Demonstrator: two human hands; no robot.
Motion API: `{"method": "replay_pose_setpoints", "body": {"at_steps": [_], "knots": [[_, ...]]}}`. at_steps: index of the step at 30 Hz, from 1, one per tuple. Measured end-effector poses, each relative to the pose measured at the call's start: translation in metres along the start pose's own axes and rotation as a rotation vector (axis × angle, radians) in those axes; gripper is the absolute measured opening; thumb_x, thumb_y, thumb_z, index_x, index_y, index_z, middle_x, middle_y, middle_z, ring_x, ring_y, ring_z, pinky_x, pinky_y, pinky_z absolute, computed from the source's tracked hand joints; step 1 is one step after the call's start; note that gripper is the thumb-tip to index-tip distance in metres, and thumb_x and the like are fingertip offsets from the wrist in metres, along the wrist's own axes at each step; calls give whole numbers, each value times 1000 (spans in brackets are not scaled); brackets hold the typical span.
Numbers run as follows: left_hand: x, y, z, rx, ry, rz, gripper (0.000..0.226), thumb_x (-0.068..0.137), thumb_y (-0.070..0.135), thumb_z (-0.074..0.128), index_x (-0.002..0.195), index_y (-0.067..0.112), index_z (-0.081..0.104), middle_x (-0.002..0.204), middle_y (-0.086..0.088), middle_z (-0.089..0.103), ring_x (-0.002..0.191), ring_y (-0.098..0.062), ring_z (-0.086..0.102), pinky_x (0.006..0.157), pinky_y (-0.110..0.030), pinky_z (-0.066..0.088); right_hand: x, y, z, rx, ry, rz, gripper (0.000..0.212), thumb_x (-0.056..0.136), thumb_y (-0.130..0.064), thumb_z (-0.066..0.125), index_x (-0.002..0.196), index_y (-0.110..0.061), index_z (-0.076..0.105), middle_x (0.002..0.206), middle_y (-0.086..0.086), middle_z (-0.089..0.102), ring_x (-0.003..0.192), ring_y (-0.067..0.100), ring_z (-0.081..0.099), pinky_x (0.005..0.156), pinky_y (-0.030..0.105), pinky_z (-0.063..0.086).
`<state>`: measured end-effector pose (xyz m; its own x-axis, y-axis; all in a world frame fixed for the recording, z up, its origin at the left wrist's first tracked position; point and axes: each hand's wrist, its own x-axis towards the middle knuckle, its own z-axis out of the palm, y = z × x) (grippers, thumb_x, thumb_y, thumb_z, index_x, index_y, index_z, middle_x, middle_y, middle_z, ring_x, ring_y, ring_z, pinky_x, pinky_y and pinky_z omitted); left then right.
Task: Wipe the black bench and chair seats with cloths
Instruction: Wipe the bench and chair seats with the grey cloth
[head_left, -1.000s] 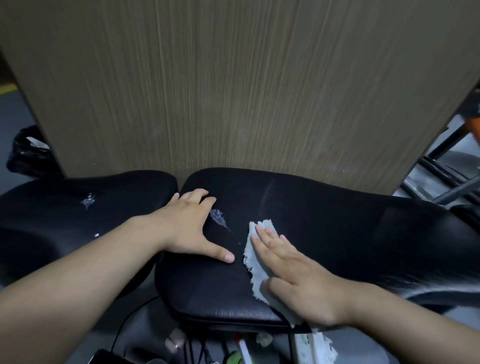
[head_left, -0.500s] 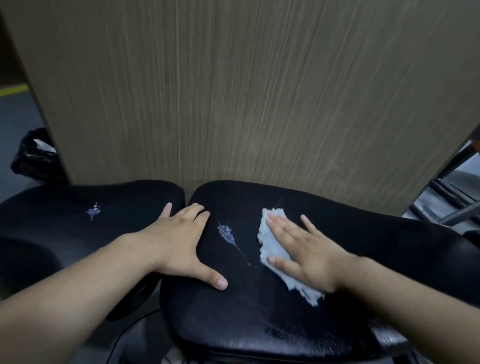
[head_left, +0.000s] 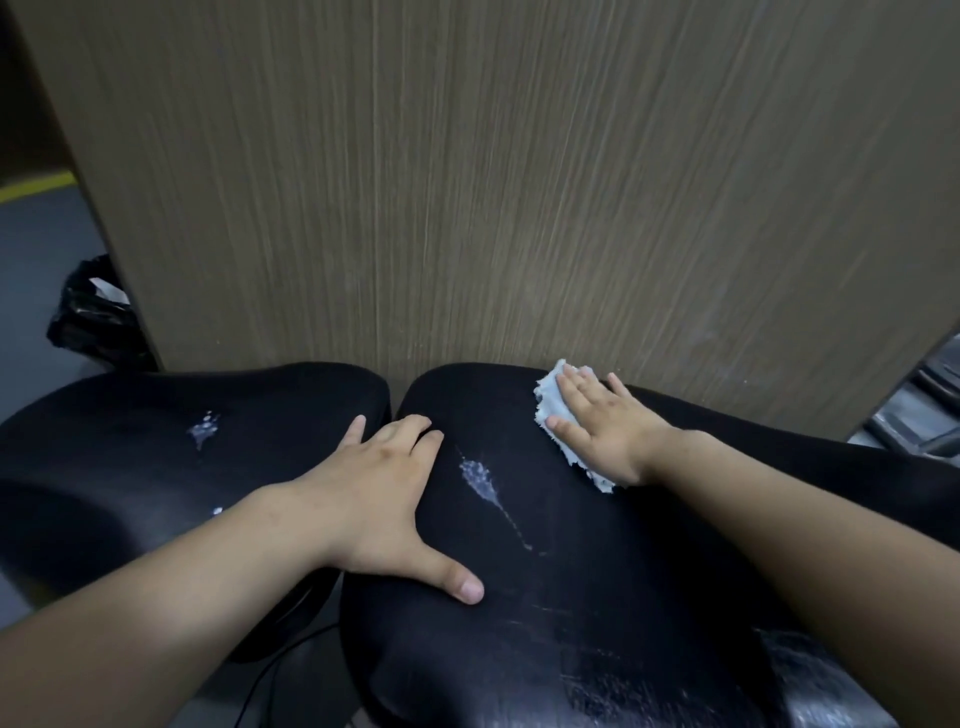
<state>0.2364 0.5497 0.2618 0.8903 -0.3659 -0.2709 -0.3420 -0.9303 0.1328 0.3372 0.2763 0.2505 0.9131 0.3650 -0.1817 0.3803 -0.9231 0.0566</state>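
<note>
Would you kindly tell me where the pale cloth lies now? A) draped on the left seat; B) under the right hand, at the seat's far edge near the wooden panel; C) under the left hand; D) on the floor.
B: the right hand presses the cloth flat by the wooden panel.

The setting looks like an office or workroom, though the evidence is thin. Two black padded chair seats with rounded edges (head_left: 597, 545) (head_left: 130, 457) stand side by side against a tall brown wood-grain laminate panel (head_left: 493, 182), the sort used for desks or partitions. The grey smooth floor (head_left: 36, 260) carries a yellow painted line (head_left: 36, 186) at the far left. A crumpled black plastic bag (head_left: 91, 319) sits on that floor beside the panel. Dark metal furniture frames (head_left: 919, 415) show at the right edge, too blurred to identify.
</note>
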Motion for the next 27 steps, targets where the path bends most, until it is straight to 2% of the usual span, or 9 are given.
{"method": "replay_pose_setpoints", "body": {"at_steps": [8,13,15,17,18,20,22,25,27], "knots": [[-15,-4,11,-29,37,-16,146,50,104,39,158,15,-5,165,-2,-10,151,-14,-15,122,-52,-8,-81,-68,3,5,-24,-195,72,102,-56,9,154,-14,-18,161,-1,-28,146,10,-28,122,37,-13],[-33,-21,11,6,44,-55,141,55,103,35,158,14,0,165,-4,-5,151,-17,-11,122,-53,-6,-146,-100,9,25,-45,-287,71,103,-56,11,152,-17,-23,157,-7,-35,141,3,-37,119,33,-16],[-38,-27,9,19,54,-74,140,55,102,37,158,13,3,164,-5,-2,151,-17,-8,121,-56,-5,-161,-112,21,-44,50,-311,74,103,-57,18,157,-10,-2,165,3,-14,151,12,-14,119,33,-3],[-43,-32,7,38,60,-85,142,53,102,38,157,12,5,163,-6,1,151,-19,-5,121,-58,-3,-166,-121,33,-129,82,-258,74,102,-58,25,150,-2,34,160,15,26,148,24,26,112,38,19],[-45,-34,6,45,60,-91,142,52,102,39,157,12,6,163,-6,3,151,-19,-3,121,-58,-2,-165,-124,35,-137,82,-230,74,101,-58,26,146,-1,43,155,16,36,143,27,36,108,40,24],[-46,-35,5,65,50,-96,141,51,102,38,156,12,11,161,-6,8,150,-20,2,121,-59,0,-157,-128,38,-136,77,-206,74,101,-58,27,145,-2,44,154,15,39,141,26,39,106,42,25],[-47,-36,4,96,38,-96,139,51,103,37,155,12,18,160,-6,11,149,-21,5,120,-60,1,-148,-136,28,-113,75,-227,73,103,-58,23,152,-4,31,161,11,24,148,23,25,110,42,18],[-46,-36,2,127,5,-90,138,51,103,35,155,14,19,161,-8,9,150,-23,3,119,-62,0,-124,-141,10,27,25,-282,71,102,-58,10,155,-18,-18,160,-7,-30,145,5,-30,120,39,-14],[-45,-35,2,144,-7,-82,137,52,102,33,156,15,18,161,-10,8,150,-24,1,119,-62,-1,-97,-134,3,-13,0,-255,71,100,-59,5,152,-21,-25,157,-10,-35,141,4,-36,119,43,-19]]}}
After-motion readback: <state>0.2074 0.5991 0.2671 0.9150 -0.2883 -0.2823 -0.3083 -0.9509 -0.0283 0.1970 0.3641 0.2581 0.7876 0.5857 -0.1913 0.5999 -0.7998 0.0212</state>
